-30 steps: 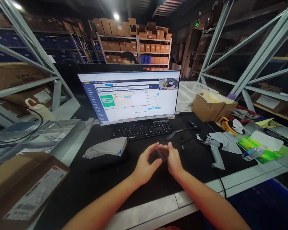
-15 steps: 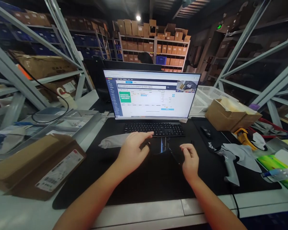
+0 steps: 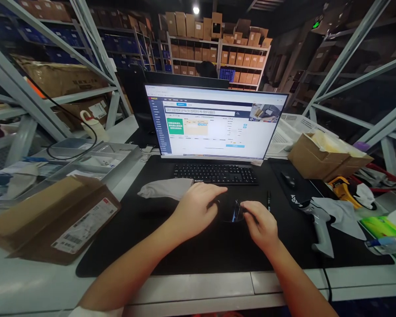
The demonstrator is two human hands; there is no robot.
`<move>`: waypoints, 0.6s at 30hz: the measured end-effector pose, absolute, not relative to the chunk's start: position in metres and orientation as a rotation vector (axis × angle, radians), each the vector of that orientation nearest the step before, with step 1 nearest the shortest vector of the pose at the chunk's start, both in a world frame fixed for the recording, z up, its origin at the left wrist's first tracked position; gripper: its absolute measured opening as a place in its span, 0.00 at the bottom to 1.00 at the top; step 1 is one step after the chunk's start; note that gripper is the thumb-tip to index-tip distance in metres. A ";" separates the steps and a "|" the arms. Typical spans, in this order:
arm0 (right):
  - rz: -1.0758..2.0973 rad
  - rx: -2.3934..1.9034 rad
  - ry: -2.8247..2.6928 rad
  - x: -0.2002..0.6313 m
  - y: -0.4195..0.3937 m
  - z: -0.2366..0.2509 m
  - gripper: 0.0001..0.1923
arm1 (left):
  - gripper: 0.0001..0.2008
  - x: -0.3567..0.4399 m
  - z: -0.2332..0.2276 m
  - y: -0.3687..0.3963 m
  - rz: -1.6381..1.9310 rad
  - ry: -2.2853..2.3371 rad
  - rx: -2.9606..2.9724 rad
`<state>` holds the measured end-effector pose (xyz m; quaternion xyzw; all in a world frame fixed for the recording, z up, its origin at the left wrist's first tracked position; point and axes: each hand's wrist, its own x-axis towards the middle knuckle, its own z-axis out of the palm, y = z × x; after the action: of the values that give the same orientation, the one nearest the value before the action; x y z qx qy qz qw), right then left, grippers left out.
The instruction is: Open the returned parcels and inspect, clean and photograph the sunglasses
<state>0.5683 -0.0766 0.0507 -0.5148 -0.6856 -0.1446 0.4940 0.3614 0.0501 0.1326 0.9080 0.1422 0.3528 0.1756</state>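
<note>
The left hand [image 3: 194,207] lies palm down on the black desk mat [image 3: 125,237], fingers spread and curved, their tips at the left edge of a small dark item [image 3: 231,210] that looks like a pair of dark glasses, though it is too dim to be sure. The right hand [image 3: 262,222] comes in from the other side, fingers bent, pinching the item's right edge. So both hands are on it, and it sits low on the mat between them, just in front of the keyboard [image 3: 218,173].

Just left of the left hand lies a grey cloth pouch [image 3: 165,188], close to the keyboard's left end. A black pen [image 3: 269,200] lies just beyond the right hand. Behind the keyboard stands a lit monitor [image 3: 214,123]. Farther right on the mat are a mouse [image 3: 287,179] and a grey barcode scanner [image 3: 318,229] with a grey cloth [image 3: 338,211] over it. Beyond those sits an open cardboard box [image 3: 326,156]. At the far left, a flat cardboard package [image 3: 53,218] with a label rests on the table.
</note>
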 end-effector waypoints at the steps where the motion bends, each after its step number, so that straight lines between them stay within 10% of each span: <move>1: -0.351 -1.249 -1.663 0.568 -0.077 0.051 0.17 | 0.21 0.362 0.133 0.050 1.007 0.412 2.577; 18: -0.353 -1.119 -1.281 0.579 -0.078 0.048 0.15 | 0.23 0.341 0.153 0.057 0.857 0.191 2.669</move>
<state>0.5787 -0.0779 0.0478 -0.4919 -0.5628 -0.1551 0.6459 0.3407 0.0568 0.1531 0.9369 0.0670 0.3009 0.1649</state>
